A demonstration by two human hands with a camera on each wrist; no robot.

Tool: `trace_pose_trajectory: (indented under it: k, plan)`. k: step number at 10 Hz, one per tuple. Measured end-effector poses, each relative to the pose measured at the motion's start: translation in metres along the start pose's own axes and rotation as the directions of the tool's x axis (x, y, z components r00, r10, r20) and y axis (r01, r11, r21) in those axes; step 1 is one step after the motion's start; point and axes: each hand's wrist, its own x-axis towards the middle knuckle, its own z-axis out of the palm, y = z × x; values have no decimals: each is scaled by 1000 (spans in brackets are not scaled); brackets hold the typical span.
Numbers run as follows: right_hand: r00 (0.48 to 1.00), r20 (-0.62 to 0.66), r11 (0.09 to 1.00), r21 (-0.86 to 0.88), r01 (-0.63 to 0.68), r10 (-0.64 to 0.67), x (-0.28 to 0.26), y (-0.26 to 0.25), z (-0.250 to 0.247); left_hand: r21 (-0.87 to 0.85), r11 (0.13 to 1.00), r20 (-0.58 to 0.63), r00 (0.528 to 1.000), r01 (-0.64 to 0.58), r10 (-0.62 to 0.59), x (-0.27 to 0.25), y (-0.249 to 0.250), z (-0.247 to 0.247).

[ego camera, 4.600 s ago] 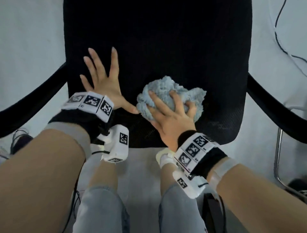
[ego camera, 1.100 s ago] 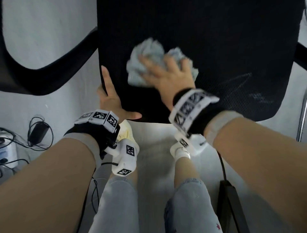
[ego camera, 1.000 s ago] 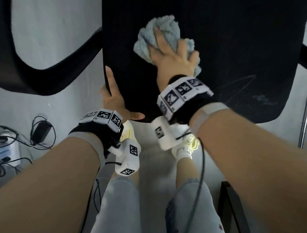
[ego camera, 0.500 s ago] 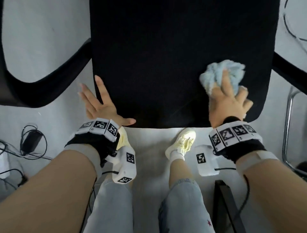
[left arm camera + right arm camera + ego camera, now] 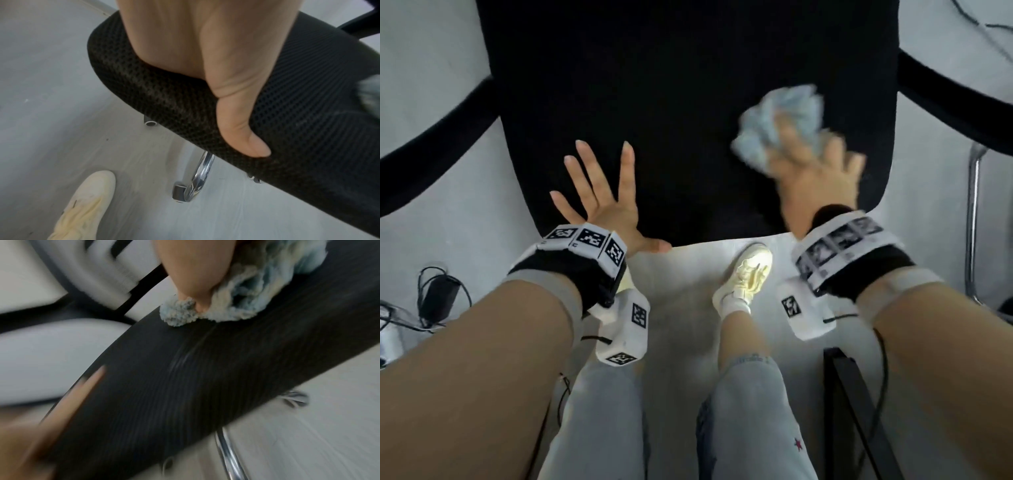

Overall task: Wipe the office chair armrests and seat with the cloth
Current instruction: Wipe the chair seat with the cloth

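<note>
Head view: I am pressing the bunched cloth [image 5: 779, 120] with my right hand [image 5: 815, 178], fingers curled over it, on the seat [image 5: 671, 102] near its right front corner; the right armrest [image 5: 955, 99] lies nearest.

Left wrist: my left hand [image 5: 216, 65] is lying flat, fingers spread, bracing the front edge.

Right wrist: blurred; the thumb is pinching the cloth.

The left hand [image 5: 606, 202] is laid flat with fingers [image 5: 627, 168] spread and straight, the thumb [image 5: 244, 129] set out sideways. The right hand [image 5: 815, 181] is blurred, its fingers curled over and gripping a bunched wad. Both forearms are extended forward, a marker band strapped at each wrist.
</note>
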Motion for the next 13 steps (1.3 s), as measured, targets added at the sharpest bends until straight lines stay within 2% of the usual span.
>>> trace_pose_trajectory:
  k: [1, 2, 3, 4, 5, 6, 7, 8, 9, 10, 11, 12, 13]
  plan:
    - [948, -98, 947, 140, -290, 304, 3, 8, -7, 26, 999, -2, 1000, 31, -31, 0, 6, 2]
    - [973, 32, 961, 149, -233, 231, -7, -45, 0, 39, 998, 8, 999, 50, -50, 1, 6, 3]
    - [968, 70, 958, 172, 228, -243, -32, -94, 29, 151, 982, -294, 954, 111, -63, 6, 3, 18]
    - [884, -25, 883, 54, 467, -466, -31, -74, 27, 136, 973, -278, 949, 188, -145, 5, 8, 2]
    - [975, -102, 976, -121, 184, -197, -9, -26, 5, 114, 991, -86, 994, 70, -60, 8, 2, 10]
    - [952, -127, 950, 187, -252, 277, 14, 27, -15, 78, 996, -29, 998, 49, -46, 8, 0, 3]
    - [930, -38, 919, 177, -353, 365, 11, -4, -7, 114, 992, 39, 998, 50, -55, 10, 0, 0]
    - [989, 116, 970, 216, -115, 91, -18, -83, 11, 108, 992, -108, 993, 68, -56, 12, -3, 9]
    - [923, 134, 914, 246, 322, -361, -40, -105, 18, 123, 988, -293, 955, 94, -54, 15, -6, 14]
    - [893, -15, 890, 79, 450, -450, -27, -74, 16, 163, 974, -303, 947, 159, -104, 14, -3, 7]
    - [997, -52, 996, 74, 54, -51, -9, -9, 9, 98, 995, -61, 998, 21, -15, 11, -5, 9]
    - [947, -119, 941, 201, -270, 298, -7, 20, -2, 62, 998, -46, 999, 27, -24, 7, -2, 7]
    - [940, 40, 930, 131, -342, 340, -5, -24, 3, 67, 997, -45, 998, 40, -37, 6, 2, 8]
